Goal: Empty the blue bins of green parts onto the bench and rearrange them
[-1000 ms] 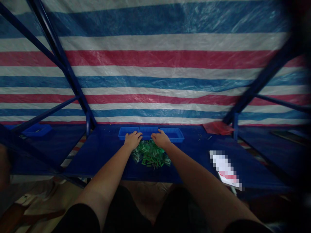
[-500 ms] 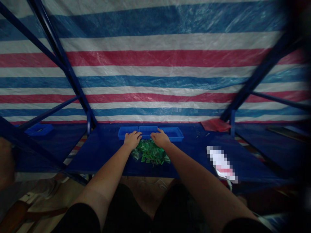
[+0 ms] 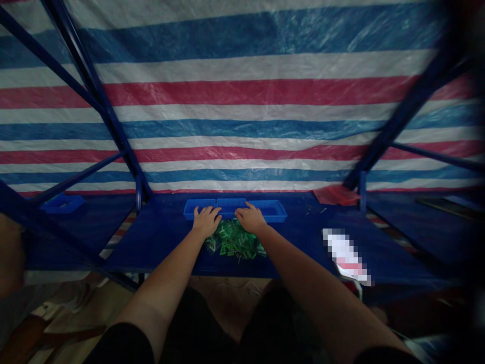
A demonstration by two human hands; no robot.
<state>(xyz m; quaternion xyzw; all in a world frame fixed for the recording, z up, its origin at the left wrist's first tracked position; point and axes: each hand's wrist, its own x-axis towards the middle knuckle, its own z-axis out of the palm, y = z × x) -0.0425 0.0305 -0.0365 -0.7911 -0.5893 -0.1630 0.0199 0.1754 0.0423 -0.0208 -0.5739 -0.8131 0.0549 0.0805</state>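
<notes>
A heap of small green parts (image 3: pixel 235 243) lies on the dark blue table (image 3: pixel 303 242) in front of me. Behind it stands a row of shallow blue trays (image 3: pixel 271 208). My left hand (image 3: pixel 205 221) rests palm down at the heap's far left edge, fingers apart and reaching the tray rim. My right hand (image 3: pixel 250 219) lies palm down at the heap's far right, its fingers stretched toward the trays. Neither hand visibly holds anything.
A striped red, white and blue tarpaulin (image 3: pixel 242 101) hangs behind the table. Dark blue frame bars (image 3: pixel 113 126) slant up on both sides. A white and red paper (image 3: pixel 346 255) lies at right, a red bag (image 3: pixel 333 194) behind it, another blue tray (image 3: pixel 62 203) at far left.
The view has shifted slightly. Both hands stay at the far edge of the green heap; the left fingers have spread a little.
</notes>
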